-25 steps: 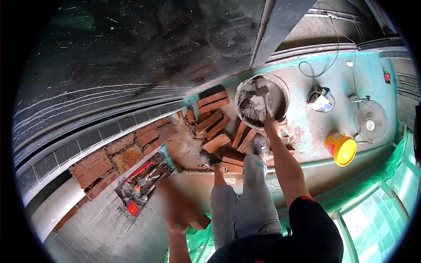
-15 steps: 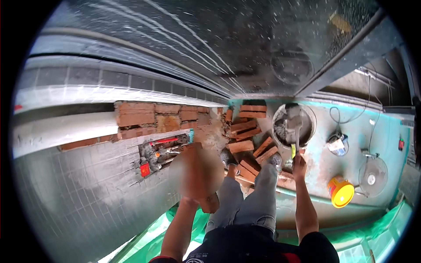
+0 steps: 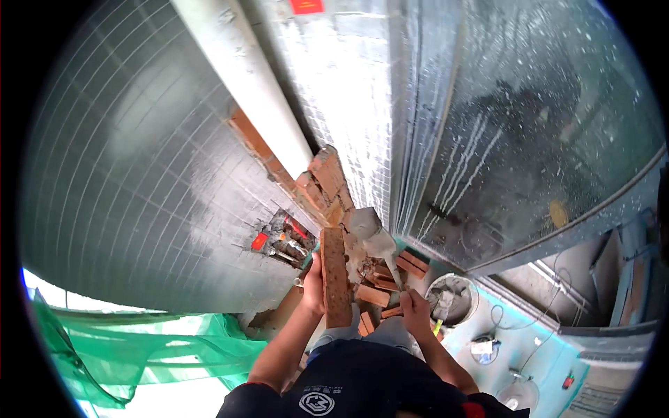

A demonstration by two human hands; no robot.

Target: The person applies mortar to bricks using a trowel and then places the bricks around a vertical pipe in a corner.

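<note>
My left hand (image 3: 315, 289) is closed around the edge of a long red brick (image 3: 336, 279), held up in front of my body. In my right hand (image 3: 415, 312) is the handle of a trowel (image 3: 380, 248). A lump of grey mortar (image 3: 364, 221) appears to lie on its blade, close to the brick's far end but apart from it. Just beyond both stands a narrow run of laid brickwork (image 3: 327, 177), beside a thick white pipe (image 3: 258, 76). Below them, around my feet, loose bricks (image 3: 373, 296) lie in a pile.
A bucket of grey mortar (image 3: 451, 299) stands at the right. Left of the brickwork, a wall recess (image 3: 284, 238) exposes pipes. Green netting (image 3: 167, 348) hangs at the lower left. A cable (image 3: 496, 317) and a fan (image 3: 517, 396) are on the floor at the right. Wet glass (image 3: 516, 153) rises beyond.
My view has turned left toward the brickwork. The trowel has come out of the mortar bucket and up beside the brick, which my left hand still holds.
</note>
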